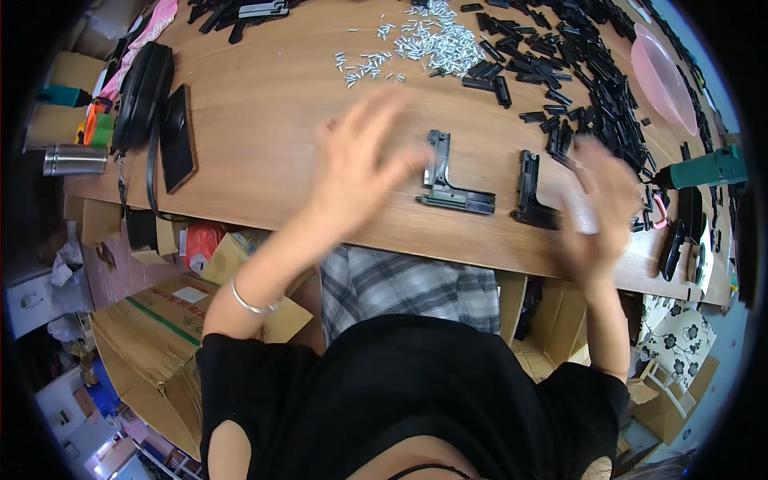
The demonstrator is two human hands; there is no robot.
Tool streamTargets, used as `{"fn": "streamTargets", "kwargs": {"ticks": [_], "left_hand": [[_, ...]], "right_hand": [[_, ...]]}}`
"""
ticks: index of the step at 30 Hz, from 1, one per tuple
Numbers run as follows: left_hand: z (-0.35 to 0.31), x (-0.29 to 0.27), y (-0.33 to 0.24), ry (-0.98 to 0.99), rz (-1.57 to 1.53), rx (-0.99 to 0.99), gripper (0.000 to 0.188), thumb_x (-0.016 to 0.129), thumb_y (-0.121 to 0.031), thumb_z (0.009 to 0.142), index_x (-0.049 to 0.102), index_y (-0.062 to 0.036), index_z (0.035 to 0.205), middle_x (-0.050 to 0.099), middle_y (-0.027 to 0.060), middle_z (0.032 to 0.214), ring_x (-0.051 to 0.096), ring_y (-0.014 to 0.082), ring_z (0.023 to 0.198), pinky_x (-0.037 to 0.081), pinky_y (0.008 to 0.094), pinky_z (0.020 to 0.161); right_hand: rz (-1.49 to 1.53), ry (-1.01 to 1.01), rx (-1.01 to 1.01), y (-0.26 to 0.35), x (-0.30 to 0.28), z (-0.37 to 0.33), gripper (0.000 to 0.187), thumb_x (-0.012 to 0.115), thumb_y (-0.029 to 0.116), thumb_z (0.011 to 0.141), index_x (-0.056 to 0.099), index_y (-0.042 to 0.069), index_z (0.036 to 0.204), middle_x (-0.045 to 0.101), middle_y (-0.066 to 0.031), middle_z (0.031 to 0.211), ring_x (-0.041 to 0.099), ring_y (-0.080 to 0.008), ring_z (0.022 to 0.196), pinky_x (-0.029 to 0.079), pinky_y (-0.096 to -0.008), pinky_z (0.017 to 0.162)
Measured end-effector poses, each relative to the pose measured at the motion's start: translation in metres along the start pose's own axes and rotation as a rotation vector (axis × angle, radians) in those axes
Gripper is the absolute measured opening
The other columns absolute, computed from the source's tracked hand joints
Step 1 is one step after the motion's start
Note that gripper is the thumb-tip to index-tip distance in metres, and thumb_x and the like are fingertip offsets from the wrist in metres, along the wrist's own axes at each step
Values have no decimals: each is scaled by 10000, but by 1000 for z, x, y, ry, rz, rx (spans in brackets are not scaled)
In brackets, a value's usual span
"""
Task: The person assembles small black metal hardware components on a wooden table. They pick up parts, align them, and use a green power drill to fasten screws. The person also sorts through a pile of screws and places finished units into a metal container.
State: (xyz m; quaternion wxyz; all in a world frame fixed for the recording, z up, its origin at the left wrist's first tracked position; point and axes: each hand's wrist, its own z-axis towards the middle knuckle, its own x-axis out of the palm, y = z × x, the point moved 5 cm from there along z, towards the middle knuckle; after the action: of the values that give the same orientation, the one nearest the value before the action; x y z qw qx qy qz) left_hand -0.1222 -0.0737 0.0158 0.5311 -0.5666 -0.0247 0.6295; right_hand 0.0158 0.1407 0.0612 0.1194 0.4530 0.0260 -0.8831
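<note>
My left hand (364, 156) hovers over the table, blurred, its fingers apart and nothing seen in it. Just right of it lies an L-shaped black pistol-shaped half shell (460, 198), its inner side facing up. A second L-shaped black piece (528, 188) lies farther right. My right hand (604, 204) is smeared by motion beside that second piece and partly covers its lower end. Whether the right fingers hold anything cannot be made out.
Small silver pins (440, 40) are heaped at the far middle. Black plastic parts (592, 88) spread along the far right, near a pink bowl (660, 76) and a green power driver (708, 170). On the left are a phone (178, 140), a black pouch (144, 96) and a steel flask (76, 160).
</note>
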Motion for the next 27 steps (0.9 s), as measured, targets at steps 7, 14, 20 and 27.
{"fn": "streamTargets", "kwargs": {"ticks": [7,14,20,27], "left_hand": [[89,-8,76,-38,358,-94,323,715,-299,774,656,-69,995,616,114,1063,582,224,965,469,346,814],[88,-7,58,-161,233,-33,117,701,-159,763,685,-64,828,662,93,821,627,224,762,486,331,737],[68,18,-19,11,-313,-4,96,687,-102,749,685,-82,843,641,70,771,602,189,706,481,294,668],[15,60,-95,-69,-189,455,199,781,-154,650,654,-58,769,615,46,741,577,225,699,472,312,641]], "right_hand": [[-327,-572,454,-184,-81,-25,521,830,174,684,515,-45,1036,559,-119,1032,471,-240,1034,388,-408,897],[389,-495,601,-175,-73,5,244,716,117,804,584,-62,904,663,-168,930,667,-229,889,533,-302,789],[811,-534,216,-72,-65,14,210,537,48,890,552,-84,1054,598,-168,816,586,-197,665,534,-328,654],[1285,-367,471,8,-47,37,287,437,144,876,464,-3,1121,447,-71,759,388,-124,629,383,-309,656]]}}
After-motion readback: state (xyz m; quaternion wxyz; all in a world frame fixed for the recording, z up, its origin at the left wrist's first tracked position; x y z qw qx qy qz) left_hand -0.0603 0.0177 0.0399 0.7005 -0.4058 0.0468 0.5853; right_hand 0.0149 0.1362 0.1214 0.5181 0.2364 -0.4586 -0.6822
